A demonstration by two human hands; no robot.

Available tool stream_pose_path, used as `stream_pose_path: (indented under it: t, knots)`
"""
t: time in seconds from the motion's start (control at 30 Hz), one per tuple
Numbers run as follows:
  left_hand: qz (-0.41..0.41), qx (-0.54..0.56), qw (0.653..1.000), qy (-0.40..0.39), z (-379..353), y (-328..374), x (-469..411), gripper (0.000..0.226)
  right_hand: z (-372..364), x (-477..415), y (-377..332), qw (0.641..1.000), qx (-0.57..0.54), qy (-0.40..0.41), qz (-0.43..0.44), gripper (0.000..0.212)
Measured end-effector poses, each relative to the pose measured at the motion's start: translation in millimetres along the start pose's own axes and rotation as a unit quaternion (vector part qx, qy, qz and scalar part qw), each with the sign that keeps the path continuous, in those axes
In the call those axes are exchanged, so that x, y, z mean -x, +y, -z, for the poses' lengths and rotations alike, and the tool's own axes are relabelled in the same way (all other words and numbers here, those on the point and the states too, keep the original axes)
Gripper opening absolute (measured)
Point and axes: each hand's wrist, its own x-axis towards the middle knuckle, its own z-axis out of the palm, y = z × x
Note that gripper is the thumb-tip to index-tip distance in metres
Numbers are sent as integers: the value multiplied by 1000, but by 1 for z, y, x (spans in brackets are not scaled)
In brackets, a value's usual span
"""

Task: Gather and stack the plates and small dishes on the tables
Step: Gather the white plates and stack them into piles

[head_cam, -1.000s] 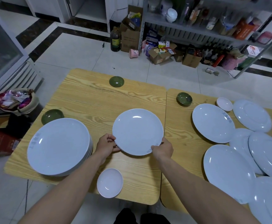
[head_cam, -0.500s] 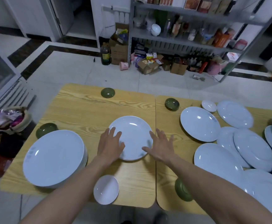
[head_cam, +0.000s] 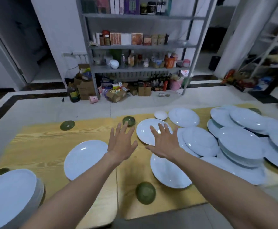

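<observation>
Two wooden tables [head_cam: 40, 146] stand side by side, covered with pale blue plates. A stack of plates [head_cam: 7, 195] sits at the near left. One single plate [head_cam: 83, 159] lies left of the table seam. My left hand [head_cam: 121, 142] hovers open with spread fingers over the seam, holding nothing. My right hand [head_cam: 164, 142] is open too, its fingers over the near edge of another plate [head_cam: 144, 131]. Many loose and piled plates [head_cam: 240, 142] crowd the right table. Small green dishes [head_cam: 145, 192] [head_cam: 67, 125] [head_cam: 128, 121] and a small white dish [head_cam: 160, 115] are scattered about.
A grey metal shelf unit [head_cam: 139, 47] with bottles and boxes stands behind the tables. Cardboard boxes [head_cam: 116, 93] and a dark bottle [head_cam: 73, 94] sit on the tiled floor below it. A doorway opens at the far left.
Both hands let go of the middle plate, now lying on the left table, and moved forward and right toward the plates on the right table. The view tilted up.
</observation>
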Motion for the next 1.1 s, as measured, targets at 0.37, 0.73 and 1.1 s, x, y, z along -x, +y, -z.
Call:
stream_pose_path:
  t: [0.37, 0.73, 1.1]
  knots:
    - [-79, 54, 995, -1, -13, 226, -7, 64, -24, 118, 198, 990, -68, -14, -121, 87]
    - [-109, 111, 987, -38, -67, 368, -72, 63, -66, 140, 352, 956, -166, -4, -243, 82]
    - [-64, 154, 983, -76, -122, 436, -140, 64, -143, 103, 474, 788, -475, -1, -393, 53]
